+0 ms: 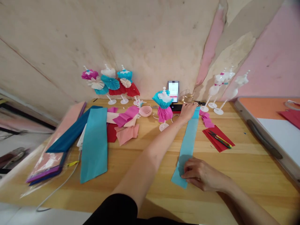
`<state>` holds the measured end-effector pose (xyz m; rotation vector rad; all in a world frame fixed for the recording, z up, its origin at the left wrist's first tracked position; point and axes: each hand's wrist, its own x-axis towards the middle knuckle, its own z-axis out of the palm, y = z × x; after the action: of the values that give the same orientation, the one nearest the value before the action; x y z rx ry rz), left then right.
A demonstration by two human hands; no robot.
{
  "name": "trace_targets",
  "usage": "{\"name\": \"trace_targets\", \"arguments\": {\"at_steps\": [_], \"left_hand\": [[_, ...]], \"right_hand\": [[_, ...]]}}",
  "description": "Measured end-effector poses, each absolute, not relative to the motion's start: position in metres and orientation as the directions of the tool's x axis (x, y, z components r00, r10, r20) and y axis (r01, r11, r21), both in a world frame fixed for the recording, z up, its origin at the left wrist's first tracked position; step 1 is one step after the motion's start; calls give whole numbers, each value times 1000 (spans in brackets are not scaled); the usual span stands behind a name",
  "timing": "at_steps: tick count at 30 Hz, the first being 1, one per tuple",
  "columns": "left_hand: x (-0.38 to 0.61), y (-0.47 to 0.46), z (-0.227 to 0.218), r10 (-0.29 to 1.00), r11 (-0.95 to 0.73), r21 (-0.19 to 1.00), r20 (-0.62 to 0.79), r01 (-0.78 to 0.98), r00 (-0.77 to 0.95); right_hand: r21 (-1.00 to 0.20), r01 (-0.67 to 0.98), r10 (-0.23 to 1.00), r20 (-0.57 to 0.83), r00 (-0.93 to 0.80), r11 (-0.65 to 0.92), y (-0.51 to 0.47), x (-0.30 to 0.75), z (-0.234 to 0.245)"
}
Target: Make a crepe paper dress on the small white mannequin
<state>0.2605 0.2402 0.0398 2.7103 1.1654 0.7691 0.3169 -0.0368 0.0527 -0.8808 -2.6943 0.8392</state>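
Note:
A long strip of light-blue crepe paper (189,137) lies lengthwise on the table in front of me. At its far end, my left hand (188,112) is stretched out, its fingers closed on the paper's edge. My right hand (202,174) is closer to me, thumb and fingertips pinched on the strip's near end. Just left of the strip stands a small dress form (164,107) wearing a blue paper top and a pink paper skirt. Red paper (217,145) lies to the right, with yellow-and-black thread snips (220,139) on top.
Dressed mini forms (124,82) and bare white ones (213,89) line the wall. A phone (173,90) leans behind a pink bowl (145,111). Blue sheets (95,143), paper scraps (127,134) and a plastic-wrapped paper stack (56,150) lie left; a case (264,131) stands right.

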Motion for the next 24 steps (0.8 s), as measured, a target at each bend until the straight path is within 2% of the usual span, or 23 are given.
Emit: {"name": "trace_targets", "arguments": {"at_steps": [6,11,15,19,22,24], "left_hand": [[260,224,27,689,-716,201,362,669,628],[240,177,-5,607,-794,150,269,589,748],[201,129,-18,512,-855,179,151,486,846],[145,76,-6,436,-891,192,116,410,892],[96,38,2,486,-869,160,106,468,867],[65,19,4,533,-840,162,68,518,843]], "right_hand": [[-581,486,577,-35,-816,652,-36,315,49],[-610,476,566,-54,-823,633,-38,315,52],[-658,455,516,-116,-849,600,-46,311,54],[-724,431,465,-171,-869,539,-53,304,53],[-773,392,448,-157,-880,500,-56,300,51],[-816,354,478,-111,-871,456,-54,298,51]]}}
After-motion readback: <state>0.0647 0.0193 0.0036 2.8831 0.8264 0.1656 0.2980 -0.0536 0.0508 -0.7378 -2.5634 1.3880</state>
